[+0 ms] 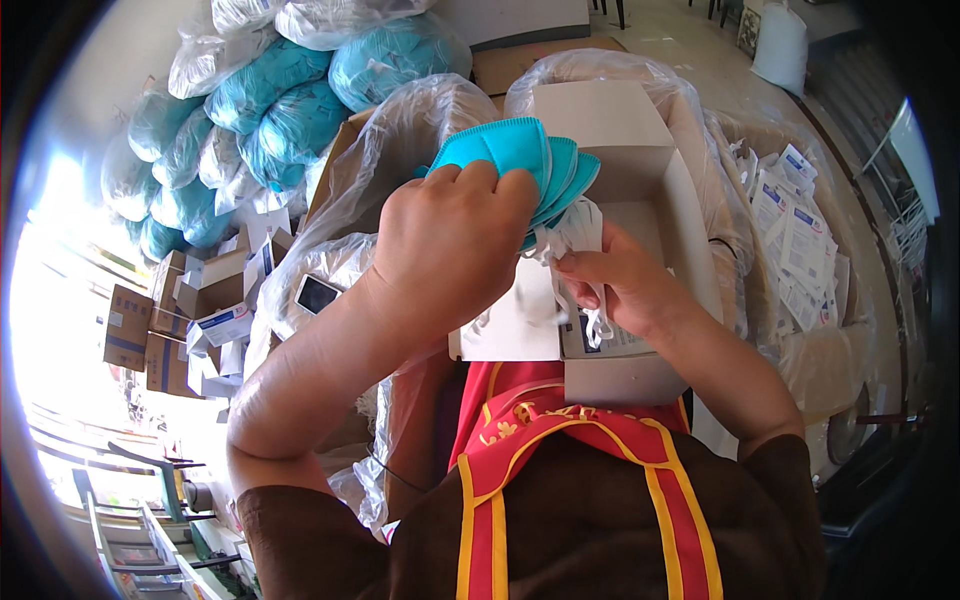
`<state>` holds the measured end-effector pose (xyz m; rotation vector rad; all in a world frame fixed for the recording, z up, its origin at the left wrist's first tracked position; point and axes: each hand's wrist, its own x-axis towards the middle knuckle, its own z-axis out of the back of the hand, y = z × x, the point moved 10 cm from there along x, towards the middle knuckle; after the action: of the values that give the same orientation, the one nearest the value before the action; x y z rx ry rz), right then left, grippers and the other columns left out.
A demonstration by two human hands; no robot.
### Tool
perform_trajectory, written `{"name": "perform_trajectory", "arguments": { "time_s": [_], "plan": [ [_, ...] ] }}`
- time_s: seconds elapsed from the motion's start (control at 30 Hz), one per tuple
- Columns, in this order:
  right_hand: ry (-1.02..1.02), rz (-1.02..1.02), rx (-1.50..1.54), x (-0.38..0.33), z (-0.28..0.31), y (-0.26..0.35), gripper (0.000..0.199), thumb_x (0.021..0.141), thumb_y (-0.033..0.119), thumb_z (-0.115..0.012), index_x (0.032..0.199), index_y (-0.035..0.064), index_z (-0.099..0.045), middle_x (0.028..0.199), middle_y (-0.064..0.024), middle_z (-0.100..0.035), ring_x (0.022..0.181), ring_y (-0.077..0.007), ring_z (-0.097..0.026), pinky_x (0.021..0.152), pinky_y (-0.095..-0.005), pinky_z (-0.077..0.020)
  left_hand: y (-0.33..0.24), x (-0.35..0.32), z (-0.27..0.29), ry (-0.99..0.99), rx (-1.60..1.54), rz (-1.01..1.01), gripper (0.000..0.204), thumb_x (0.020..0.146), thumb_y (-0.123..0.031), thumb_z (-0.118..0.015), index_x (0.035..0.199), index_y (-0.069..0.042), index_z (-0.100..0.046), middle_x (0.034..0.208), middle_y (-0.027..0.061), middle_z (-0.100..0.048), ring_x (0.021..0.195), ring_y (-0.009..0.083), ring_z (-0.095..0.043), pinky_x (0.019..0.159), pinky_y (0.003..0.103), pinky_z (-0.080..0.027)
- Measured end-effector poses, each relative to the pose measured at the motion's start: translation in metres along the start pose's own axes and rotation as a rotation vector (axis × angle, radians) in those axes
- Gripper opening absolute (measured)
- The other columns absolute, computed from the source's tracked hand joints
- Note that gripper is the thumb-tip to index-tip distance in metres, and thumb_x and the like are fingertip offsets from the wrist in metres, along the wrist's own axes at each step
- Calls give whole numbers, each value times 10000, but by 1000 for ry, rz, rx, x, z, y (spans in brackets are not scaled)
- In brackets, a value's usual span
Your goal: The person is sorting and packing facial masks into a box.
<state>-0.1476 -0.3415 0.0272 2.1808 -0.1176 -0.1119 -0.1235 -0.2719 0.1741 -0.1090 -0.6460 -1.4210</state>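
Note:
A small stack of teal folded face masks [503, 146] is in my left hand [450, 240], whose fingers are curled round its lower edge. White ear loops [578, 228] hang from the stack. My right hand [628, 282] pinches some of these loops between thumb and fingers, and a few strands dangle below it. Under both hands stands an open cardboard box [690, 235] with its flaps spread. Part of a printed leaflet or packet [606, 340] shows at the box's near end. My fingertips on the far side of the masks are hidden.
Plastic-lined cartons surround the box; the right one holds many white printed packets [800, 215]. Bags of teal masks [395, 62] are piled at the far left. Small open cartons [222, 285] lie below them. A phone-like device [318, 293] rests on plastic left of my forearm.

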Motion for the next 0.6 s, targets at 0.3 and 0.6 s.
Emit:
{"name": "perform_trajectory", "arguments": {
  "time_s": [0.3,0.6],
  "plan": [
    [176,-212,-283,-12,-38,-19,215,870,248,-696,912,40,-664,747,-7,-632,546,-40,-482,491,-209,-366,13,5,-6,17,8,50,237,654,-106,-706,809,-95,-526,713,86,-568,677,309,-622,576,419,-502],
    [142,648,-750,-53,-58,91,214,873,111,-713,1044,29,-613,997,-32,-604,899,-110,-570,793,-260,-466,-2,-21,-71,476,-521,182,311,692,-248,-728,913,-73,-595,853,191,-672,764,383,-658,693,467,-521]
  ]
}}
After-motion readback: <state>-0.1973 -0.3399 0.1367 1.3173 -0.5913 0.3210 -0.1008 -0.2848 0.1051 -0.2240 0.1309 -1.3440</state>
